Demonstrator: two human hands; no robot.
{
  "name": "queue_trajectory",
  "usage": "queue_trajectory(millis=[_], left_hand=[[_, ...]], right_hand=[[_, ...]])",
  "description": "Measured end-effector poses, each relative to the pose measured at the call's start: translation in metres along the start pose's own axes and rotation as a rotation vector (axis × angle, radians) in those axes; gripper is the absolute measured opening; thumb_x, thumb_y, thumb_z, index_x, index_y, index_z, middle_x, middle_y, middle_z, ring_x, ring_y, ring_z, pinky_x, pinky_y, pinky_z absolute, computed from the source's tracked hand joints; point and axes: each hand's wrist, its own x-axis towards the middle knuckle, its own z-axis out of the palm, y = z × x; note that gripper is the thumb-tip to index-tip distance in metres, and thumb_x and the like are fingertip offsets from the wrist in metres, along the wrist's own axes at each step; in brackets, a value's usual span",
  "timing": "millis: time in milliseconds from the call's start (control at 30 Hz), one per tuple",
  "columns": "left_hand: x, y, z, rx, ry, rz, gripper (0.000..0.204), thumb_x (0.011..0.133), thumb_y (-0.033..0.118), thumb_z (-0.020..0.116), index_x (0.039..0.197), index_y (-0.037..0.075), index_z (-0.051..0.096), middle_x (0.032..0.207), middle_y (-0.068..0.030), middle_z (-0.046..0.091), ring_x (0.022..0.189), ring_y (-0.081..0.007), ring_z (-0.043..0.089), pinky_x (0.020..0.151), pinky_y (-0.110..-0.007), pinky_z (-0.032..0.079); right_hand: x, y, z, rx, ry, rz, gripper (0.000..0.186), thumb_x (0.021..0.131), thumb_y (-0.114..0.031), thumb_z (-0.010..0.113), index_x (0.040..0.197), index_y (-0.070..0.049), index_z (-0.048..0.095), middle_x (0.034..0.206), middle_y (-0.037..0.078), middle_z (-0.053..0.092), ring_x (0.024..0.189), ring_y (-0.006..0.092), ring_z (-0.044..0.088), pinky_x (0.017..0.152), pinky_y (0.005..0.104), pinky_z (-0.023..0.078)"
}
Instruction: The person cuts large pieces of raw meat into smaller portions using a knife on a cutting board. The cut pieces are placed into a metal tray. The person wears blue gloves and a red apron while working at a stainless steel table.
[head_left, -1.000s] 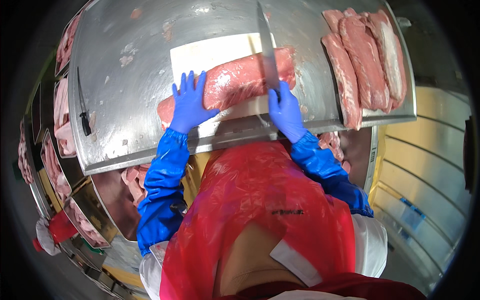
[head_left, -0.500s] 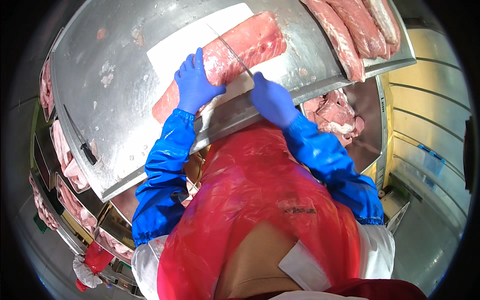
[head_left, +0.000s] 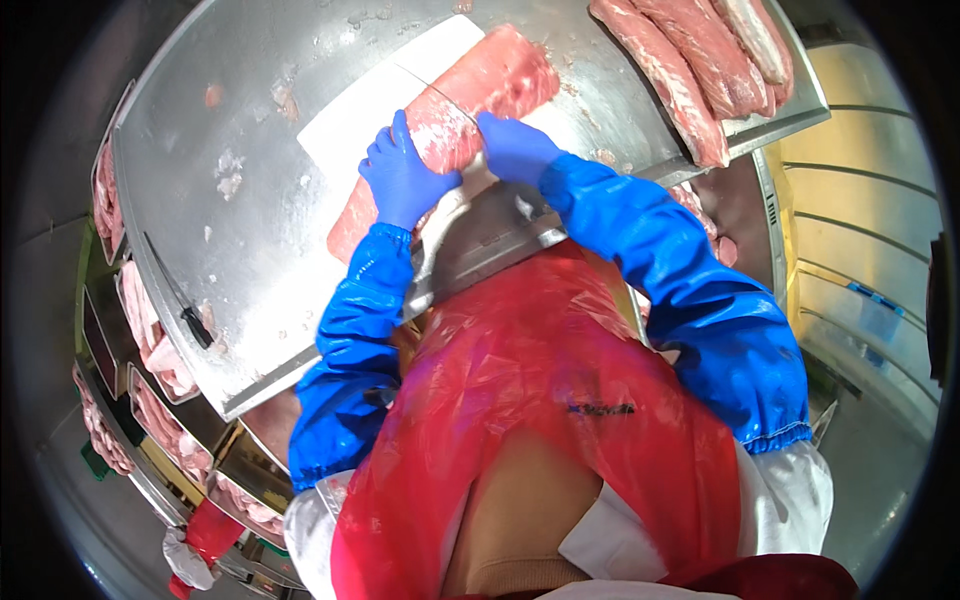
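A thick boneless pork loin (head_left: 490,75) lies aslant on a white cutting board (head_left: 350,112), which rests on the metal table. My left hand (head_left: 405,178), in a blue glove, grips the loin near its middle, thumb on the near side and fingers over the top. In my right hand (head_left: 515,150), also gloved, is a knife (head_left: 436,91). Its thin blade crosses the loin just beyond my left fingers, and its tip reaches over the white board. The fist hides the handle. How deep the blade sits in the meat cannot be made out.
Several long meat pieces (head_left: 665,80) lie at the table's (head_left: 265,200) far right. A second knife (head_left: 195,325) with a black handle rests at the left. A container of meat (head_left: 745,215) stands beyond my right arm. Trays of meat (head_left: 165,430) and another person (head_left: 205,535) are at the left.
My right hand has moved left and slightly away from me, bringing its fist against the loin's near side. The left hand keeps its hold on the meat. The whole view has shifted slightly.
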Motion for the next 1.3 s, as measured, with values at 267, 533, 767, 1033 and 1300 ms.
queue_trajectory(millis=[267, 533, 767, 1033, 1300], left_hand=[[-0.006, 0.004, 0.002, 0.064, -0.040, -0.021, 0.125, 0.051, 0.048, 0.086, 0.149, 0.003, 0.024, 0.131, -0.0226, 0.045, 0.115, -0.0377, 0.046, 0.095, -0.053, 0.035], [0.013, 0.003, 0.007, 0.058, -0.045, -0.074, 0.122, 0.054, 0.049, 0.086, 0.149, 0.001, 0.025, 0.135, -0.0260, 0.043, 0.119, -0.0395, 0.046, 0.097, -0.054, 0.036], [-0.037, -0.086, -0.014, -0.881, 0.138, -0.313, 0.094, 0.072, 0.035, 0.084, 0.145, 0.001, 0.035, 0.141, -0.0248, 0.043, 0.132, -0.0344, 0.045, 0.108, -0.044, 0.040], [-0.143, -0.103, -0.014, -0.302, 0.199, -0.146, 0.096, 0.063, 0.038, 0.087, 0.141, 0.009, 0.040, 0.144, -0.0309, 0.035, 0.131, -0.0455, 0.040, 0.104, -0.051, 0.039], [-0.119, -0.121, 0.002, -0.312, 0.230, -0.016, 0.088, 0.053, 0.033, 0.089, 0.126, 0.011, 0.045, 0.142, -0.0239, 0.040, 0.131, -0.0444, 0.039, 0.108, -0.053, 0.031]], right_hand=[[-0.076, -0.003, -0.014, -0.378, -0.068, 0.009, 0.032, 0.096, -0.017, 0.044, 0.123, -0.001, 0.052, 0.101, 0.023, 0.067, 0.091, 0.0394, 0.066, 0.078, 0.0451, 0.053], [0.014, 0.019, -0.005, -0.321, 0.132, -0.184, 0.027, 0.094, -0.022, 0.052, 0.113, -0.003, 0.056, 0.086, 0.021, 0.066, 0.077, 0.0367, 0.064, 0.070, 0.0445, 0.052], [-0.077, 0.012, -0.042, -0.318, 0.151, -0.097, 0.025, 0.096, -0.028, 0.054, 0.106, -0.005, 0.052, 0.073, 0.027, 0.062, 0.068, 0.0475, 0.061, 0.057, 0.0528, 0.045], [-0.091, -0.065, 0.065, -0.222, 0.211, -0.543, 0.021, 0.096, -0.019, 0.052, 0.109, -0.002, 0.053, 0.073, 0.020, 0.062, 0.064, 0.0387, 0.062, 0.056, 0.0464, 0.049], [-0.084, -0.067, 0.125, -0.538, 0.189, -0.549, 0.022, 0.094, -0.018, 0.052, 0.107, -0.001, 0.052, 0.069, 0.017, 0.062, 0.059, 0.0347, 0.063, 0.050, 0.0464, 0.050]])
